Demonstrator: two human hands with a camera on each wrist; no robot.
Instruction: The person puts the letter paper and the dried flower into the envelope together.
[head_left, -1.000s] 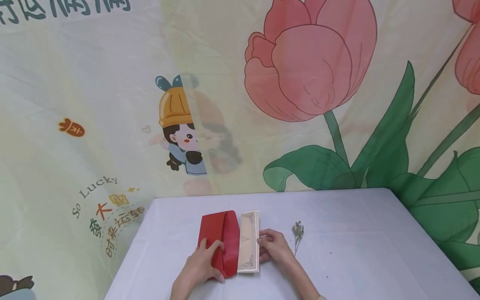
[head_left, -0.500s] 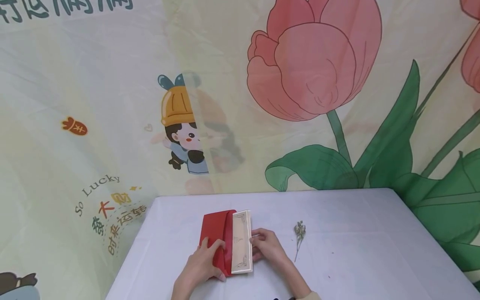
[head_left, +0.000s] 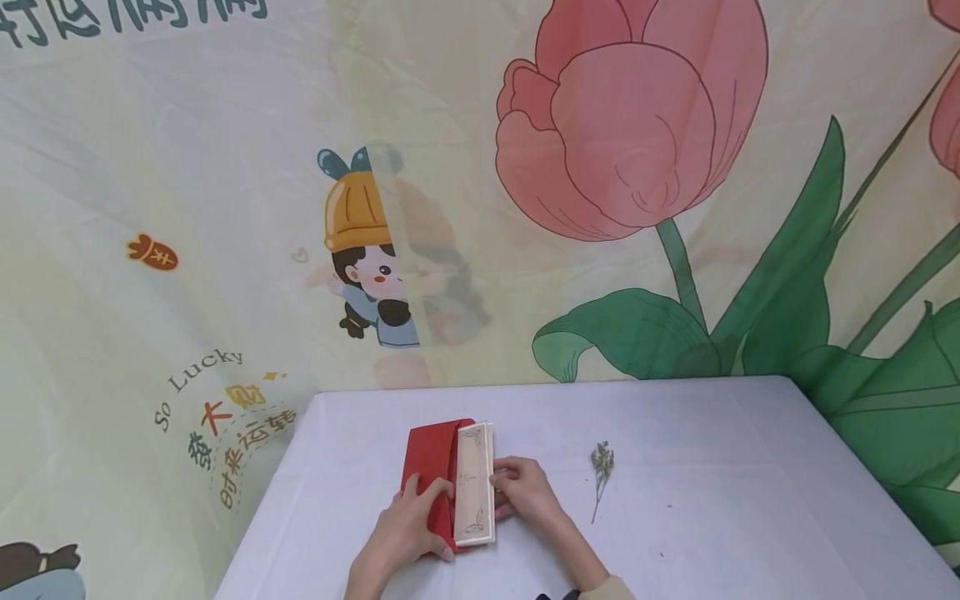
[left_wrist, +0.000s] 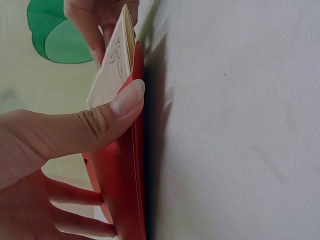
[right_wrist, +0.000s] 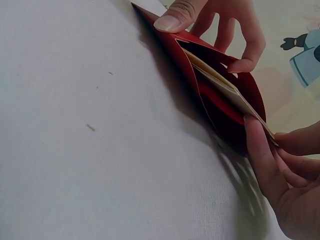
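Note:
A red envelope (head_left: 429,450) lies with its flap side to the right. My left hand (head_left: 399,527) holds it, thumb at the near edge and the fingers spread over its face; the thumb (left_wrist: 107,116) shows large in the left wrist view. A cream folded card (head_left: 474,482) with dark corner ornaments sits partly in the envelope's mouth. My right hand (head_left: 531,493) pinches the card's outer edge between thumb and fingers. Seen from the right wrist, the card (right_wrist: 225,89) slants into the gaping red pocket; its inner end is hidden.
To the right of my right hand a small dried flower sprig (head_left: 602,468) lies on the white-covered table (head_left: 720,467). Tiny bits (right_wrist: 90,127) are scattered on the cloth. Behind the table hangs a printed backdrop with a large tulip (head_left: 630,133).
My right hand has moved left with the card, which now covers the flap and reaches into the envelope's mouth. My left hand keeps its place on the envelope.

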